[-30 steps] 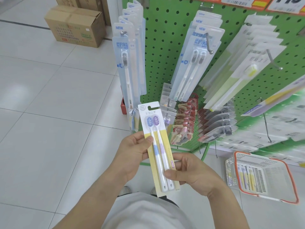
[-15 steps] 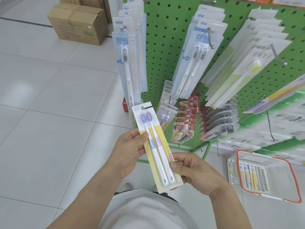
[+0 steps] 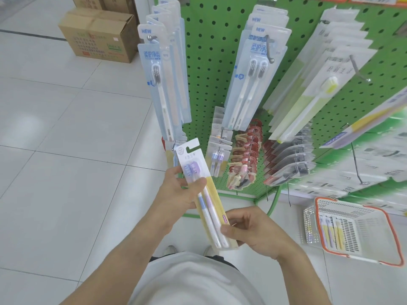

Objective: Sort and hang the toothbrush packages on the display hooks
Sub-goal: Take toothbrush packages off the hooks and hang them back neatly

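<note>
A twin toothbrush package (image 3: 203, 194), yellow-backed with a white header, is held tilted in front of the green pegboard (image 3: 211, 69), its hang slot uppermost and off any hook. The left hand (image 3: 176, 192) is clamped on the upper part, thumb laid across the front just below the bristle heads. The right hand (image 3: 248, 230) is pinched on the lower right edge, thumb on the front near the handle ends.

Blue-carded packages (image 3: 158, 84) are hung on a hook at the left of the board; a second blue row (image 3: 253, 73) is hung toward the middle. Matching yellow-backed packs (image 3: 217, 157) are seen low on the board. A white basket with an orange rim (image 3: 389, 227) is set on the floor at right, more packages lying inside. A cardboard box (image 3: 99, 36) is noted on the tiles behind.
</note>
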The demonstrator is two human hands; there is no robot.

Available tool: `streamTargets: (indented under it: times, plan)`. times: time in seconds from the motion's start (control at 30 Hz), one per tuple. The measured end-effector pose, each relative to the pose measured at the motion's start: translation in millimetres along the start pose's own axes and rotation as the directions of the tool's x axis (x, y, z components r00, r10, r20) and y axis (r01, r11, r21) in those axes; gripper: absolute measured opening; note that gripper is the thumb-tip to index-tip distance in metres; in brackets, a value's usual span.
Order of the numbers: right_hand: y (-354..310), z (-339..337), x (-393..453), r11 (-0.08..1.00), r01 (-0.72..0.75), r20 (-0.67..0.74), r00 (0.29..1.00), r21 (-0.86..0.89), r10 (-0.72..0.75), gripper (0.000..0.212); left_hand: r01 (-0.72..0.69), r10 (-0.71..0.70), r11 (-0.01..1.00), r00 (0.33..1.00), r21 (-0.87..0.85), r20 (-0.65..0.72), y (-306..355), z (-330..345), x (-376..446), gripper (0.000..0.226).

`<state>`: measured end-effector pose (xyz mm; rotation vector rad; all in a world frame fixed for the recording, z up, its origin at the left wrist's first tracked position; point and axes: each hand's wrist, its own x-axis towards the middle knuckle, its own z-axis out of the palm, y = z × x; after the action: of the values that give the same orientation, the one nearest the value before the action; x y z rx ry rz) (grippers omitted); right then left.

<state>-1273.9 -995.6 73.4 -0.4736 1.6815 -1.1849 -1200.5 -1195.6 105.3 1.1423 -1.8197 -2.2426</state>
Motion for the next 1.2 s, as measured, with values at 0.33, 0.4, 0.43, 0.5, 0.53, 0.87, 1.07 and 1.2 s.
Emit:
streamTargets:
  times: [0.33,0.4,0.43,0.5,0.53,0.87,1.07,1.2]
  plan:
    - [-4.2,14.6,14.5,0.882,0.127,-0.062,0.992,0.454,-0.111,0.048,-0.144,0.150,0.956,0.989,-0.257,0.004,-4.3,5.2,7.6,0.032]
    - [-2.4,18.8,20.6,0.830,0.103,-0.055,0.995,0.548,-0.087,0.048,-0.128,0.149,0.933,0.988,-0.336,0.039,-5.7,6.6,7.0,0.034]
    - [-0.7,20.2,23.3,0.823,0.101,-0.060,0.995,0.559,-0.081,0.050,-0.109,0.138,0.928,0.989,-0.357,0.058,-6.1,6.8,6.2,0.035]
    - [0.5,21.5,25.0,0.835,0.114,-0.098,0.993,0.539,-0.073,0.052,-0.074,0.110,0.929,0.991,-0.363,0.080,-5.9,6.0,5.6,0.033]
    - [1.9,20.9,25.3,0.848,0.128,-0.132,0.989,0.514,-0.069,0.053,-0.072,0.106,0.934,0.991,-0.351,0.078,-5.7,4.8,6.1,0.032]
    - [5.2,4.7,18.3,0.958,0.141,-0.309,0.949,0.249,-0.059,0.047,-0.128,0.137,0.961,0.990,-0.243,0.020,3.3,-4.4,9.8,0.019]
    - [3.1,4.5,17.5,0.940,0.181,-0.251,0.962,0.290,-0.108,0.031,-0.156,0.155,0.973,0.988,-0.168,-0.018,4.4,1.1,10.3,0.016]
    - [-2.9,4.7,17.5,0.936,0.187,-0.266,0.958,0.298,-0.107,0.030,-0.123,0.122,0.971,0.992,-0.203,-0.020,6.8,2.5,9.3,0.013]
